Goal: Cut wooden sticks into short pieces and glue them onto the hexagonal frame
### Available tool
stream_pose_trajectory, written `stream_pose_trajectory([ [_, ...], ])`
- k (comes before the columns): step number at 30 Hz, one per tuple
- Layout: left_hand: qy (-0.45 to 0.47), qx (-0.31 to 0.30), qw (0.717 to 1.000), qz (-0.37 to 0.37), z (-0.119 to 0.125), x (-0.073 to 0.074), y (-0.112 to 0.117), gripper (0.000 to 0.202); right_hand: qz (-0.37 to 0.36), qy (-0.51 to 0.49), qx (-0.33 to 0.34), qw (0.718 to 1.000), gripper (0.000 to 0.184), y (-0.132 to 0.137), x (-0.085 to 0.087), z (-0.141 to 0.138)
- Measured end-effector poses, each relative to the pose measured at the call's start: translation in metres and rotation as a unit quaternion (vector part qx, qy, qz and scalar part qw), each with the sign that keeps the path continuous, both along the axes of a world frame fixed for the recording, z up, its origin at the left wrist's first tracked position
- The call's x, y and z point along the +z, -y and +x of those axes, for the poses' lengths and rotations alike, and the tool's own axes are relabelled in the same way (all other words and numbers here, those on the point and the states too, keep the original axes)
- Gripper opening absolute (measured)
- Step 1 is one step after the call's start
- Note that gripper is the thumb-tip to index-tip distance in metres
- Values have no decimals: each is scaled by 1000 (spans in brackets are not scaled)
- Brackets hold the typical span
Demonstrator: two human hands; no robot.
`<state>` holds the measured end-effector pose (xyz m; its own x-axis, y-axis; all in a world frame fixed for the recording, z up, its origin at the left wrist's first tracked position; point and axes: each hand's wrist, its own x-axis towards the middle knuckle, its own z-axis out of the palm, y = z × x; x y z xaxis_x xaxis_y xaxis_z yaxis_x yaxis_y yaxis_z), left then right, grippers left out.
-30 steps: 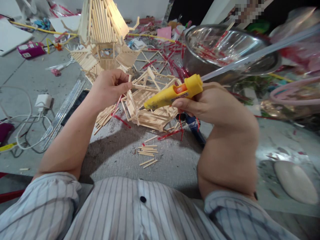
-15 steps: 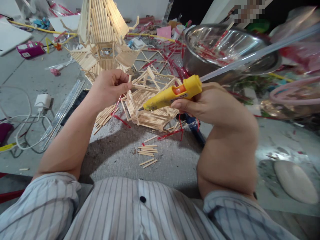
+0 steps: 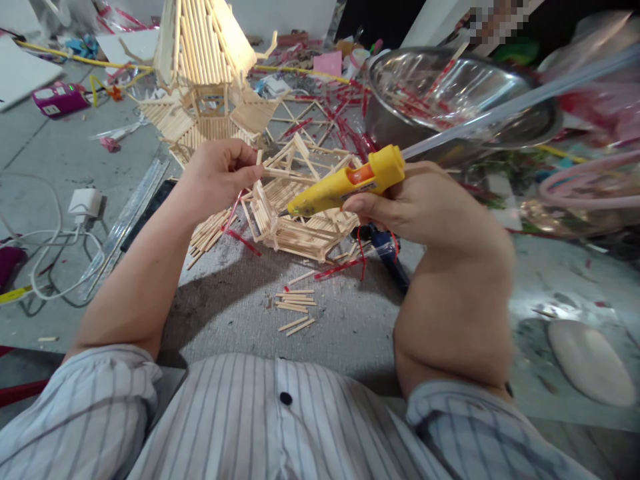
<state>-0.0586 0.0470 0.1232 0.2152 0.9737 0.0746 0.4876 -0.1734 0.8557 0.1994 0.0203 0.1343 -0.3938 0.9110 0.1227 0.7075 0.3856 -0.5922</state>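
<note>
My right hand (image 3: 400,200) is wrapped round a yellow hot glue gun (image 3: 345,183), with a long clear glue stick (image 3: 500,113) running out of its back end. The gun's nozzle points down and left at the front left part of a frame of wooden sticks (image 3: 300,237). My left hand (image 3: 225,170) is closed at that frame's upper left, thumb and fingers pinching a wooden stick (image 3: 259,158). Just behind stands a tall tiered stick pagoda (image 3: 207,80). Short wooden sticks (image 3: 295,303) lie in front of the frame, and a bundle of sticks (image 3: 210,233) rests under my left wrist.
At the back right stands a steel bowl (image 3: 450,87) holding red-and-clear wrappers. A blue-handled tool (image 3: 393,260) lies below my right hand. On the left are a white charger (image 3: 86,203) with cables and a purple device (image 3: 60,100). A white oval object (image 3: 593,360) lies right.
The glue gun and my right hand have shifted very slightly up, the nozzle lifting a little from the front left of the frame. My left hand stays almost still.
</note>
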Motion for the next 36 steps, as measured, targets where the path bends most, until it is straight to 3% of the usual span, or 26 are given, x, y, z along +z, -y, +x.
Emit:
stream_pose_trajectory([
  [9,-17,2,1000,-1,1,2,0,10,3,42,-13,999,65,-5,-7,10],
  [22,-27,-8,1000,9,-1,-1,-1,16,49,14,-2,999,76,-8,-7,10],
  [30,-28,-7,1000,6,0,-1,-1,13,14,28,4,1000,59,-12,-11,19],
  [36,-27,-14,999,20,1,0,0,15,27,9,22,999,60,-13,-13,22],
])
